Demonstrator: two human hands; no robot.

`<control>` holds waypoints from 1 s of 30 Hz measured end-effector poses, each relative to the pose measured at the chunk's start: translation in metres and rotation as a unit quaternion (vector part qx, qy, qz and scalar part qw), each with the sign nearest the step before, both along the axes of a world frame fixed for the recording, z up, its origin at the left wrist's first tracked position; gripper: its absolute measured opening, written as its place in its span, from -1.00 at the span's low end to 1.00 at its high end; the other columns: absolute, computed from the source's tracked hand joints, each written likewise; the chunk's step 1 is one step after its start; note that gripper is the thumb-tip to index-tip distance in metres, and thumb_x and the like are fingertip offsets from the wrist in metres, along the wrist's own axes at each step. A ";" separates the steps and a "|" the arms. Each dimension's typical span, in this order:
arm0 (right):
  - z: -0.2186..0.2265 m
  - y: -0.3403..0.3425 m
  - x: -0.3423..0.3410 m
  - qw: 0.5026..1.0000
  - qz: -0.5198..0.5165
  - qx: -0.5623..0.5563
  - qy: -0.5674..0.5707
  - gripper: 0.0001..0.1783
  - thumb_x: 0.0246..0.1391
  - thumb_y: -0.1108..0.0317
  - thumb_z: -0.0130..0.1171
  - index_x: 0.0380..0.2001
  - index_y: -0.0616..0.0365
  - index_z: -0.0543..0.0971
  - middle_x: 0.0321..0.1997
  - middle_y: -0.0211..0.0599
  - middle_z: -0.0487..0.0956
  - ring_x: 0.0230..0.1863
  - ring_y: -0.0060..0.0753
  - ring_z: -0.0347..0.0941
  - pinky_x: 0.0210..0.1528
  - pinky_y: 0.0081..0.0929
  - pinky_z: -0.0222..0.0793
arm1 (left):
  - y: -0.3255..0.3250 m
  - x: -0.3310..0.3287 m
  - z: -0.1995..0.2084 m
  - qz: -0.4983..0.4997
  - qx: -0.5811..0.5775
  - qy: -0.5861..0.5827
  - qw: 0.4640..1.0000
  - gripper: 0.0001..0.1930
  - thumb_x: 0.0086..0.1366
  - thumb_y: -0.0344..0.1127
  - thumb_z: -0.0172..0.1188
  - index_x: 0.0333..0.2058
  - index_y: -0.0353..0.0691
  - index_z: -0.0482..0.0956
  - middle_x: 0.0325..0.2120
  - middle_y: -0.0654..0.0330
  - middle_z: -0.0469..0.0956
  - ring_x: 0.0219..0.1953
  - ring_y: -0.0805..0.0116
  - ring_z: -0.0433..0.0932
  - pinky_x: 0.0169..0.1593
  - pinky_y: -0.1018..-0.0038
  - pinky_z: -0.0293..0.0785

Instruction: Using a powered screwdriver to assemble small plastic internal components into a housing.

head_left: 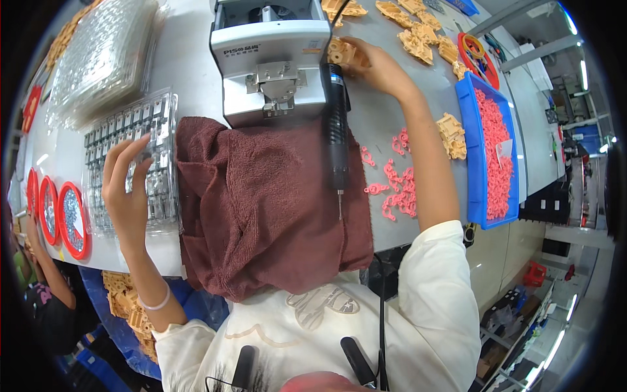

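Observation:
My left hand (125,189) hovers over a clear plastic tray (171,108) of small metal and black parts (157,189). Its thumb and fingers are curved but apart, with nothing visible between them. At the right side of a grey-and-white screw feeder (271,49), my right hand (379,68) grips a yellow-orange moulded plastic part (341,52); its fingertips are partly hidden. A black electric screwdriver (336,124), bit toward me, lies over a folded maroon towel (261,189) in front of the feeder.
Loose pink plastic pieces (401,189) lie right of the towel; more fill a blue bin (470,157). Several yellow parts (418,42) are at the back right. Stacked clear trays (104,59) stand back left, red-rimmed dishes (72,222) below. Another person's arm (49,261) shows far left.

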State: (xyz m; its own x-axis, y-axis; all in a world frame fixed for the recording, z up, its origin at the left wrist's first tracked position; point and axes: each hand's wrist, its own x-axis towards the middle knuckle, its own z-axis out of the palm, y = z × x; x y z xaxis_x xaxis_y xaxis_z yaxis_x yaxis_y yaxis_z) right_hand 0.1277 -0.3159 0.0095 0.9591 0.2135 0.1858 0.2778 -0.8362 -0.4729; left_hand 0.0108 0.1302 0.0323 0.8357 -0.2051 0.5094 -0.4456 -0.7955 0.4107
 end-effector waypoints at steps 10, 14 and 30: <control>0.023 -0.011 -0.077 0.961 -0.253 -0.037 -0.107 -0.39 -0.21 0.26 0.50 -0.01 0.17 0.56 -0.31 -0.22 0.57 -0.28 -0.27 0.54 -0.18 -0.42 0.45 | -0.008 -0.038 0.002 -0.155 -0.285 0.078 0.943 -0.75 0.26 -0.57 0.23 -0.07 -0.35 0.56 -0.08 0.12 0.46 -0.05 0.37 0.51 -0.07 0.50 0.53; 0.065 0.035 -0.125 0.953 -0.198 0.125 -0.194 -0.68 -0.15 0.39 0.41 -0.24 0.14 0.63 -0.29 -0.22 0.54 -0.24 -0.20 0.51 -0.22 -0.32 0.43 | -0.042 -0.048 0.013 -0.179 -0.405 0.138 0.886 -0.60 0.33 -0.56 0.14 0.13 -0.40 0.39 -0.09 0.07 0.49 -0.06 0.33 0.55 -0.09 0.49 0.57; 0.017 0.181 -0.206 0.970 0.105 0.034 -0.216 -0.57 -0.13 0.24 0.38 -0.16 0.16 0.57 -0.08 -0.21 0.46 -0.12 -0.22 0.41 -0.08 -0.37 0.37 | -0.072 -0.046 -0.003 -0.080 -0.495 0.195 0.843 -0.71 0.39 -0.47 0.12 0.03 -0.47 0.49 -0.10 0.03 0.59 -0.01 0.34 0.56 0.11 0.46 0.48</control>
